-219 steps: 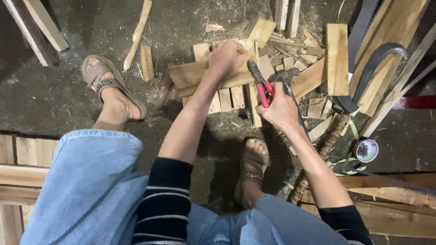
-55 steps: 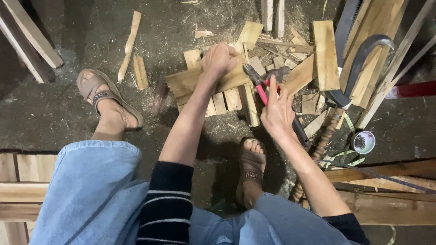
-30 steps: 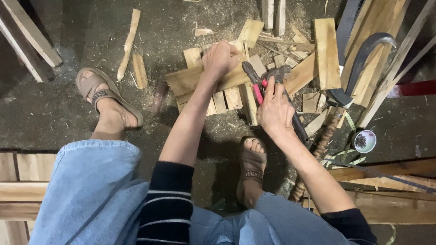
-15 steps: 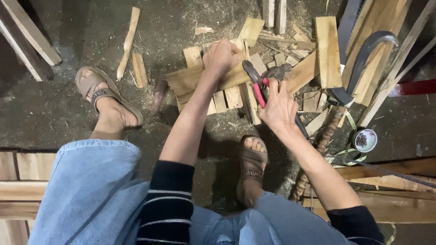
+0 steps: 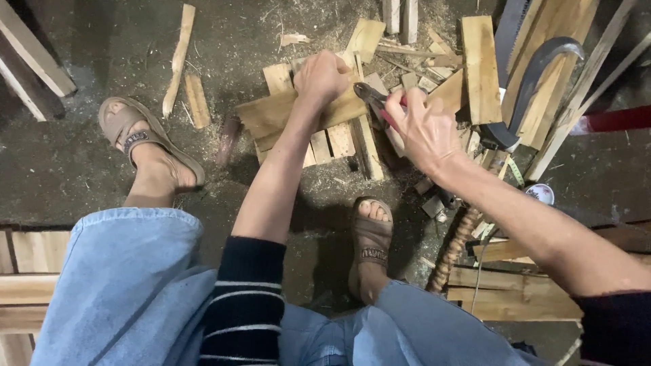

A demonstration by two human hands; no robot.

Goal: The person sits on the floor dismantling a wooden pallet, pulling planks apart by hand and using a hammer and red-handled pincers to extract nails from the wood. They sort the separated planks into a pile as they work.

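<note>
Wooden board (image 5: 298, 112): pale, flat, lying crosswise on a heap of short wood offcuts (image 5: 339, 139) on the dirt floor (image 5: 81, 156), straight ahead of the seated person's knees. Left hand (image 5: 322, 76) sits clenched on the board's upper right end, pressing it down onto the offcuts. Right hand (image 5: 424, 129) is just right of the board, wrapped around red-handled pliers (image 5: 380, 105); the dark pliers nose points left and meets the board's right end just beside the left hand, though whether it bites anything is too small to tell.

Packages, labels, signs: none legible. A small round white container (image 5: 540, 194) with a patterned top lies on the floor at right, below a red bar (image 5: 614, 118) at the frame edge.

Surroundings: a curved dark sickle blade (image 5: 542, 68) rests on upright planks (image 5: 563, 41) at upper right. A wound-grip handle (image 5: 453, 251) lies beside the right sandalled foot (image 5: 369, 237). Left sandalled foot (image 5: 146, 146) is well apart, at left. Loose slats (image 5: 183, 54) lie beyond it. Blue denim trousers (image 5: 129, 285) fill the foreground.
</note>
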